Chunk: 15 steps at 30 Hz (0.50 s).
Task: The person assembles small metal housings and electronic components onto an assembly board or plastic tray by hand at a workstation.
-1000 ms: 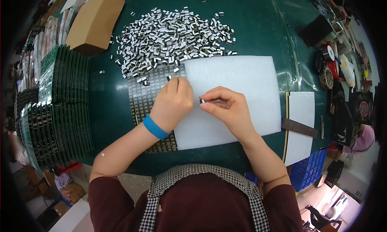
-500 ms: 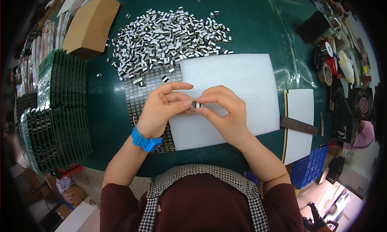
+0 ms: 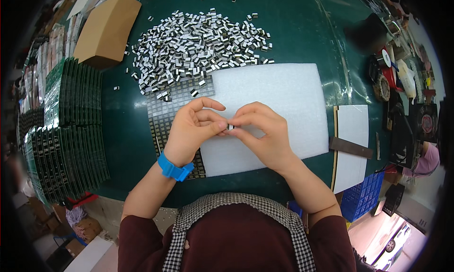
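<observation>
A small black-and-white block [image 3: 230, 127] is pinched between the fingertips of both hands, above the white foam sheet [image 3: 279, 92]. My left hand [image 3: 187, 130], with a blue band on its wrist, closes thumb and fingers on the block's left side, its forefinger held off. My right hand [image 3: 266, 134] grips the right side between thumb and forefinger. Fingers hide most of the block. Under and beside my left hand lies a dark panel of small square circuit boards [image 3: 163, 116], partly covered by the foam sheet. A few loose blocks [image 3: 194, 93] rest on the panel's far part.
A large heap of similar blocks [image 3: 198, 45] spreads over the green table [image 3: 302, 26]. Green circuit panels [image 3: 66, 130] stand in rows at left, near a brown cardboard box [image 3: 106, 31]. At right lie a white board [image 3: 352, 139], a dark flat bar [image 3: 350, 147] and a blue crate [image 3: 363, 196].
Both hands keep their pinch on the block, which sits slightly lower and is more covered by the fingers. My left wrist has shifted a little toward me.
</observation>
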Tool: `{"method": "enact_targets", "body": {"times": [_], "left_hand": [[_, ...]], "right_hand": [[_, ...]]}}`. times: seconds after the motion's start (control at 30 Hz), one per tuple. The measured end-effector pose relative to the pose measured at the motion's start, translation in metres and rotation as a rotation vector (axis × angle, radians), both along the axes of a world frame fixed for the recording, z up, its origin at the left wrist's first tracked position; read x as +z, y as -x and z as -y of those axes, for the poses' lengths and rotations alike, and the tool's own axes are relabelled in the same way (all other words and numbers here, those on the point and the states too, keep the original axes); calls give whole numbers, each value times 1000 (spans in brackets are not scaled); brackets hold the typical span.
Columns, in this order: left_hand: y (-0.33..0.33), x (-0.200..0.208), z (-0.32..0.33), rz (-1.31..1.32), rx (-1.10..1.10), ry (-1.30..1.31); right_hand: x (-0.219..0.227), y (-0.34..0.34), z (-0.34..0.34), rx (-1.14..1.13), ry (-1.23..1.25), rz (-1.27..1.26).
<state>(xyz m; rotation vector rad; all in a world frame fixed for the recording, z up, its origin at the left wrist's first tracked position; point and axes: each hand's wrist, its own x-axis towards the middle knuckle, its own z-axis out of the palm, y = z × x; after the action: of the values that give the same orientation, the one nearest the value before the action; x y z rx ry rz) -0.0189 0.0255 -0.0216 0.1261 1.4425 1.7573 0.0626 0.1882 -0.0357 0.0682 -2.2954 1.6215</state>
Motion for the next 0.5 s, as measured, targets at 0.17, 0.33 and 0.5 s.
{"method": "enact_targets", "body": {"times": [0.17,0.33,0.5], "left_hand": [[-12,13,-7,-287,-18,190],[13,23,7,-119,-283,193],[45,4,7,-1468,160,654]], "right_hand": [[-2,-3,5,3,-313,-71],[4,-3,6,83,-84,70],[2,4,-7,62,724,470]]}}
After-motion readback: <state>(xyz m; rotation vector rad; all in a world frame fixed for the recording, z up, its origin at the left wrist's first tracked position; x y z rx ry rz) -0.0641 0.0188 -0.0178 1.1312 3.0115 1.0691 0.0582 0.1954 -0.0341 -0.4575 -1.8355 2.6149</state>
